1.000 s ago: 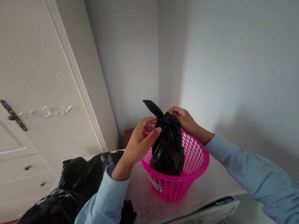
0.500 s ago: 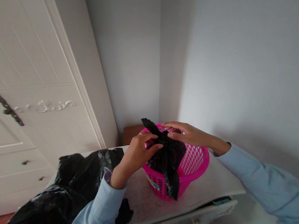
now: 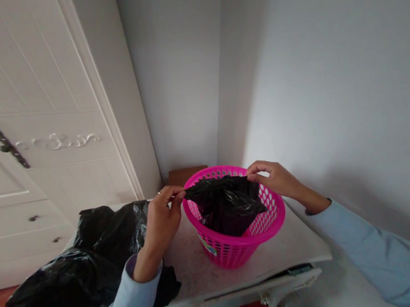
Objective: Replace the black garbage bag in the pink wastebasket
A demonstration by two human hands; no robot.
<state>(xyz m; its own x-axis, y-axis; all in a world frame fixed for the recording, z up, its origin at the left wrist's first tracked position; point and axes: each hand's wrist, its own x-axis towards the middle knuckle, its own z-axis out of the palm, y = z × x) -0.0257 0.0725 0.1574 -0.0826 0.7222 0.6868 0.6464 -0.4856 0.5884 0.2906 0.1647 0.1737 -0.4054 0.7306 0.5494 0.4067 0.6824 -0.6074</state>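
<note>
A black plastic bag is stretched by its top edge between my two hands, its body hanging down inside a pink perforated basket. My left hand pinches the bag's left corner just outside the basket's left rim. Above the far right rim, my right hand pinches the other end of that edge between thumb and fingers. The basket stands upright on a white table. What lies under the bag in the basket is hidden.
Black plastic sheeting or bags lie in a heap on the table's left side, partly behind my left forearm. A white wardrobe stands at the left, a grey wall at the right. Behind the basket is a brown box-like object.
My hands have moved apart, the left one leftward and the right one slightly rightward. The bag, bunched and knotted-looking before, is now spread along its top edge and no longer hangs over the front rim.
</note>
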